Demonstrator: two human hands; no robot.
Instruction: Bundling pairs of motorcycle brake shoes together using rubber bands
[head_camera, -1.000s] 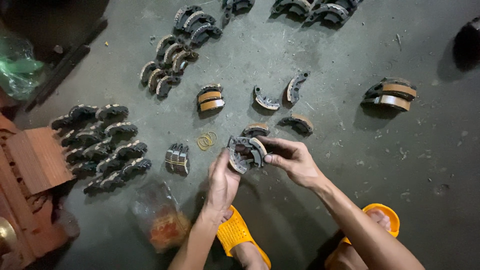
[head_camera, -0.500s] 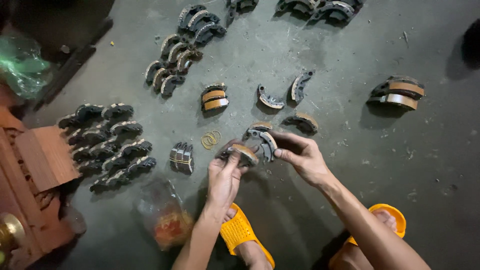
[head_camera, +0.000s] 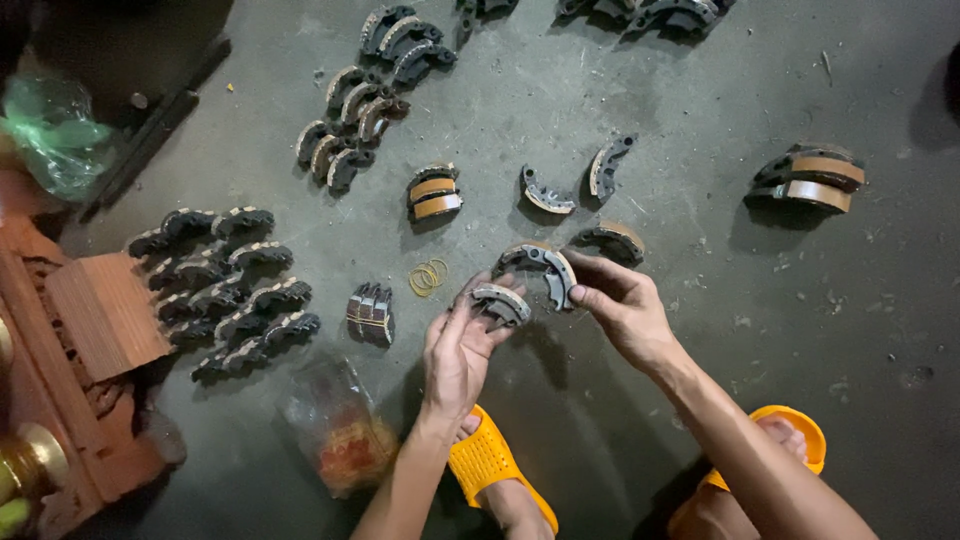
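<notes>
Grey curved shoes, clasped together a second ago, I now hold apart: left hand (head_camera: 462, 345) grips one shoe (head_camera: 498, 303), right hand (head_camera: 622, 305) pinches the other shoe (head_camera: 545, 268).

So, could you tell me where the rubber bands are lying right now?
In the head view the rubber bands lie on the floor near the middle, just left of the left hand and right of a small bundle of brake shoes.

You look down at a grey concrete floor (head_camera: 700, 330), stained and scratched. At your left stands carved reddish wooden furniture (head_camera: 70, 340). The upper left corner is dark.
</notes>
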